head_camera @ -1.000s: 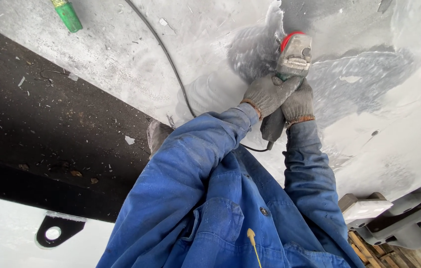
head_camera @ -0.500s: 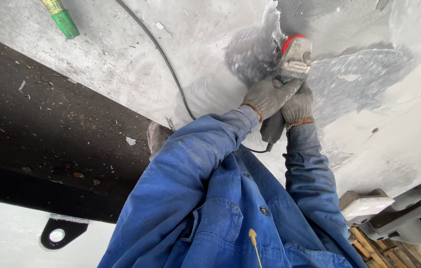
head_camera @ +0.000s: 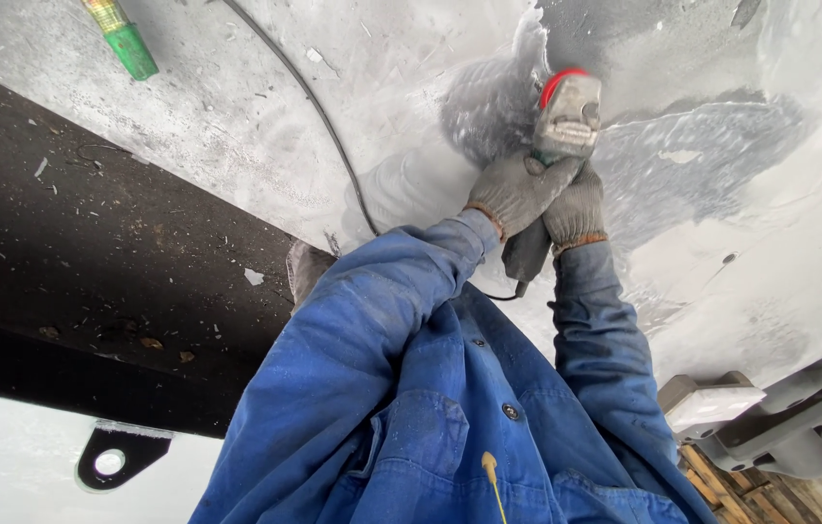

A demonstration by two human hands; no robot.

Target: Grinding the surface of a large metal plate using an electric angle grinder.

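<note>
Left hand [head_camera: 519,191] and right hand [head_camera: 574,209], gloved, both clenched round grinder [head_camera: 566,116]; its head just beyond fingers.

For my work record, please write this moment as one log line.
left hand: grey glove, grips grinder | right hand: grey glove, grips grinder | grey angle grinder with red guard: against pale dusty panel | black cable: trails left

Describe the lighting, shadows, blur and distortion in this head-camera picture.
Head view: soft even daylight, no hard glare; the dark panel lies in shade; a blurred dust haze veils the grinder held by both gloved hands, left hand, right hand; wide-angle lens bends the edges.
</note>
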